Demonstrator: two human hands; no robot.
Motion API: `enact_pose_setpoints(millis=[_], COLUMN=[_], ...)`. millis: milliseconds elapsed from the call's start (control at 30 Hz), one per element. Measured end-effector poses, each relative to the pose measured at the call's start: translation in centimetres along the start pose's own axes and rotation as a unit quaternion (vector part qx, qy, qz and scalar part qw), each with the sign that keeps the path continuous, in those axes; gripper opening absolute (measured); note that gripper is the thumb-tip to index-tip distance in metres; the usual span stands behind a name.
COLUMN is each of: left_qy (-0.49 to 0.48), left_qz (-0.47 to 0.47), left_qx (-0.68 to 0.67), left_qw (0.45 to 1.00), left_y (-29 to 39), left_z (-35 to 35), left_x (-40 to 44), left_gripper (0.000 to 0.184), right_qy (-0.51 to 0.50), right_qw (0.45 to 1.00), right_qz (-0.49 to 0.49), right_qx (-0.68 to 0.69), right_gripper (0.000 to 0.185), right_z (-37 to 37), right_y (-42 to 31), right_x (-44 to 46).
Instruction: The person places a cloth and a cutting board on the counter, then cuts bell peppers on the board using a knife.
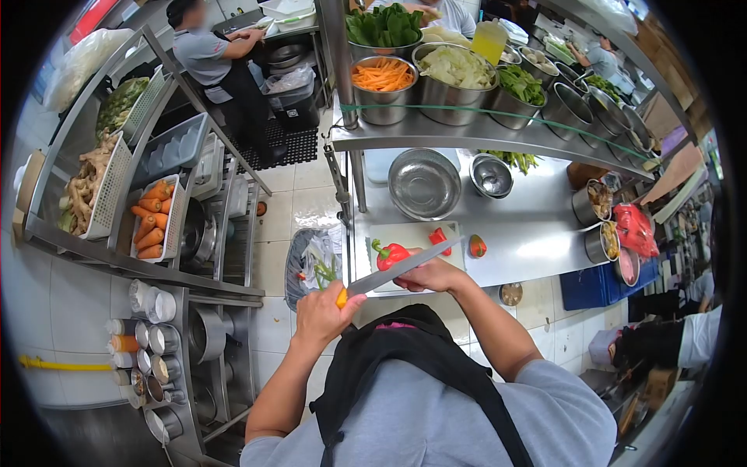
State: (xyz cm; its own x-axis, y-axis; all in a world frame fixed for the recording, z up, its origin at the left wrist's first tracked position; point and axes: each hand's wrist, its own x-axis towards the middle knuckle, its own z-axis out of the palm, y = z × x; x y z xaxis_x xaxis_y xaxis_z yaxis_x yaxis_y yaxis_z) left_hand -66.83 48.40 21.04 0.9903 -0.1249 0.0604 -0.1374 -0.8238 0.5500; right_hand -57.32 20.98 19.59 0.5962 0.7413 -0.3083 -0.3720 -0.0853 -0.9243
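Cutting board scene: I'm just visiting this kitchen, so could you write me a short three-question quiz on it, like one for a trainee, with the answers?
1. Multiple choice: which of the person's own hands grips the knife handle?
A) The right hand
B) The left hand
C) Neither hand

2. True or false: a red-and-green pepper piece lies on the counter, to the right of the cutting board.

3. Fill in the blank: the whole carrots on the rack at the picture's left lie in a basket whose colour is ____.

Key: 1. B; 2. True; 3. White.
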Motion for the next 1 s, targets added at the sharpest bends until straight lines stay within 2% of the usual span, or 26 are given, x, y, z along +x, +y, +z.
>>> enact_pose_setpoints(millis=[100,167,200,267,500,567,700,767,800,867,900,1000], left_qy=[0.017,0.031,0.025,0.018,0.034,0.038,0.039,0.039,0.042,0.044,0.044,0.047], left_qz=[0.002,0.017,0.008,0.0,-0.004,-0.001,-0.001,-0.005,-0.008,-0.01,-0.008,0.009], left_qx=[0.0,-0.007,-0.007,-0.006,-0.023,-0.022,-0.034,-0.033,-0.034,-0.035,-0.043,-0.064], left_qw=[1.0,0.999,1.0,1.0,0.999,0.999,0.999,0.999,0.998,0.998,0.998,0.997], left_y=[-0.8,-1.1,-1.0,-1.1,-1.5,-1.5,-1.1,-1.2,-1.3,-1.4,-1.3,-1.1], left_z=[0.7,1.0,0.9,1.0,2.2,2.3,2.1,2.1,2.2,2.4,2.3,1.8], left_x=[0.1,-0.1,-0.1,-0.3,-0.5,-0.3,0.2,0.3,0.4,0.5,0.6,0.8], left_gripper=[0.056,0.056,0.055,0.053,0.051,0.051,0.051,0.052,0.052,0.053,0.053,0.053], right_qy=[0.019,0.015,0.016,0.106,0.123,0.08,0.095,0.147,0.148,0.144,0.146,0.17], right_qw=[0.998,1.0,1.0,0.966,0.94,0.959,0.957,0.925,0.925,0.922,0.923,0.893], right_qz=[0.003,0.011,0.01,-0.126,-0.16,-0.169,-0.181,-0.2,-0.2,-0.137,-0.137,-0.189], right_qx=[0.064,-0.023,-0.023,-0.198,-0.274,-0.212,-0.205,-0.288,-0.288,-0.331,-0.33,-0.371], right_gripper=[0.023,0.028,0.028,0.031,0.034,0.033,0.032,0.032,0.032,0.037,0.037,0.034], right_z=[-0.1,-0.3,0.1,1.1,0.9,0.8,0.9,1.0,1.2,1.5,1.4,1.1], right_y=[-0.1,-0.7,-1.0,-1.6,-2.4,-2.6,-2.8,-2.9,-3.2,-3.9,-3.8,-4.0], right_x=[-0.4,-0.5,-0.6,-0.7,-0.8,-0.8,-0.7,-0.7,-0.7,-1.0,-1.0,-1.3])
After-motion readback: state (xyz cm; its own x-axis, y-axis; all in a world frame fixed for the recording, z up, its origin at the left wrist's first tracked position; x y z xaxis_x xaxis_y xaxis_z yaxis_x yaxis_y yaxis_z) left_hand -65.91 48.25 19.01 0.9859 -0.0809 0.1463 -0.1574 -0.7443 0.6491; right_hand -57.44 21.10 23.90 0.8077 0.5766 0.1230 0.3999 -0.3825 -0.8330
